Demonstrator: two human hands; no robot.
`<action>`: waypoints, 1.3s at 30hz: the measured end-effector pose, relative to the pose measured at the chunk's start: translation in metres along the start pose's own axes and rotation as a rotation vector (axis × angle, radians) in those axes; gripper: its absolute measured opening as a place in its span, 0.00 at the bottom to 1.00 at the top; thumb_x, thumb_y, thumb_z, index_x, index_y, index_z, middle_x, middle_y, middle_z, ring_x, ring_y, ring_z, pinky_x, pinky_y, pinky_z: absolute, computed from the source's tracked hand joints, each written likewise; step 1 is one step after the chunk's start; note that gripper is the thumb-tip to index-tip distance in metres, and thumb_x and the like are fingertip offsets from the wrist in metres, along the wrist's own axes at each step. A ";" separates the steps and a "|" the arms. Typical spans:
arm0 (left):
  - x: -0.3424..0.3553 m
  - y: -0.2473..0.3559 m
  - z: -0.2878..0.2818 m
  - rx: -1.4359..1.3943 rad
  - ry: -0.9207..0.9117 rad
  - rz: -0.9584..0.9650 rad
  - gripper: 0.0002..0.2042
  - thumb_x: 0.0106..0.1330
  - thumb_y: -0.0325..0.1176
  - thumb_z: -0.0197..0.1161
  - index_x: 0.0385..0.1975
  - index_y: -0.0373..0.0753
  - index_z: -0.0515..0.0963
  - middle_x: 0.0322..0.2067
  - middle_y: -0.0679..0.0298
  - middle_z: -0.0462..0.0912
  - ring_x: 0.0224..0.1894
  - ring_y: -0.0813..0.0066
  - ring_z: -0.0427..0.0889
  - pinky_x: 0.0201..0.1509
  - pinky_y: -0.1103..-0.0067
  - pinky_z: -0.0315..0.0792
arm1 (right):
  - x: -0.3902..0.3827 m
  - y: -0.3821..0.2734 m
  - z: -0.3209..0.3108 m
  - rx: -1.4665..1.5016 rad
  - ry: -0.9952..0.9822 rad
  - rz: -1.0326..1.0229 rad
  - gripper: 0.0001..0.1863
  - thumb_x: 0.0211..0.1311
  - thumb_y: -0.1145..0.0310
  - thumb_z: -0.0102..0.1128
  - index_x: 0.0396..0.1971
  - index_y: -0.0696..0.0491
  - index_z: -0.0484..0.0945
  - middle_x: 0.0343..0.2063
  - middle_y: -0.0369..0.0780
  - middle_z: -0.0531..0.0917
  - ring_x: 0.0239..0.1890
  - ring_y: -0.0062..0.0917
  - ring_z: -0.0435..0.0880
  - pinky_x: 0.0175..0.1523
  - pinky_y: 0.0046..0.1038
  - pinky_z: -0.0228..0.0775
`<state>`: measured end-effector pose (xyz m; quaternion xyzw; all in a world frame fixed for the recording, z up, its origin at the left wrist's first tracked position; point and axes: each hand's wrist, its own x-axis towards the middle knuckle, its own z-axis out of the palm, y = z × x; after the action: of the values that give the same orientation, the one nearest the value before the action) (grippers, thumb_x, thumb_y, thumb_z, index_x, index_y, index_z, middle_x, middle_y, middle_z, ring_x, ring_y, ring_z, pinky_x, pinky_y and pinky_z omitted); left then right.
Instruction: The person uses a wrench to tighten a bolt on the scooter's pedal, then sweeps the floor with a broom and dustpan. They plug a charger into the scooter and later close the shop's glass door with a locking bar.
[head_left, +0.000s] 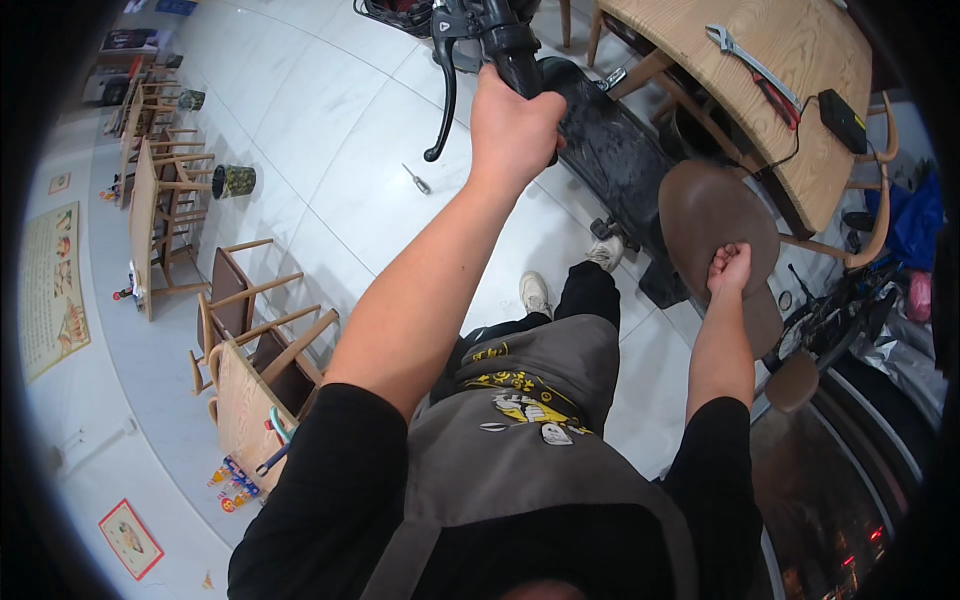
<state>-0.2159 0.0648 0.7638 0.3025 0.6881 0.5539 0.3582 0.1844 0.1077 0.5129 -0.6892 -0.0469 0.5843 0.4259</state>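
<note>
My left hand is wrapped round the black handlebar grip of an electric scooter. Just left of it, the black brake lever hangs free of my fingers. My right hand is closed in a fist against the scooter's brown seat; whatever the fingers may hold is hidden. Between the handlebar and the seat runs the scooter's dark footboard. I stand at the scooter's left side, with one white shoe close to its lower edge.
A screwdriver lies on the tiled floor. On the wooden table beyond the scooter are an adjustable wrench, red-handled pliers and a black box with a cable. Chairs and tables line the left; a bicycle stands at right.
</note>
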 end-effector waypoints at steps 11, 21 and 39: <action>0.005 -0.002 0.008 -0.005 -0.015 0.060 0.15 0.52 0.24 0.58 0.36 0.28 0.63 0.20 0.57 0.75 0.13 0.70 0.78 0.17 0.74 0.72 | 0.000 -0.006 0.002 -0.015 -0.017 0.000 0.14 0.60 0.59 0.49 0.16 0.46 0.69 0.13 0.34 0.74 0.09 0.16 0.61 0.14 0.19 0.45; 0.007 0.001 0.015 -0.003 -0.010 0.033 0.16 0.52 0.23 0.59 0.38 0.26 0.62 0.20 0.55 0.76 0.14 0.69 0.78 0.18 0.74 0.73 | 0.002 -0.008 0.003 0.001 0.002 0.022 0.13 0.59 0.60 0.50 0.16 0.47 0.69 0.14 0.34 0.75 0.10 0.17 0.62 0.14 0.19 0.46; 0.001 0.015 0.010 0.085 0.121 0.278 0.11 0.51 0.26 0.57 0.34 0.30 0.68 0.24 0.54 0.78 0.25 0.62 0.78 0.31 0.70 0.73 | 0.007 -0.011 0.000 -0.028 -0.040 0.018 0.11 0.58 0.61 0.51 0.18 0.47 0.70 0.16 0.34 0.76 0.11 0.16 0.61 0.15 0.19 0.47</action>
<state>-0.2076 0.0746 0.7774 0.3757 0.6827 0.5857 0.2227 0.1910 0.1186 0.5143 -0.6837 -0.0575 0.6010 0.4099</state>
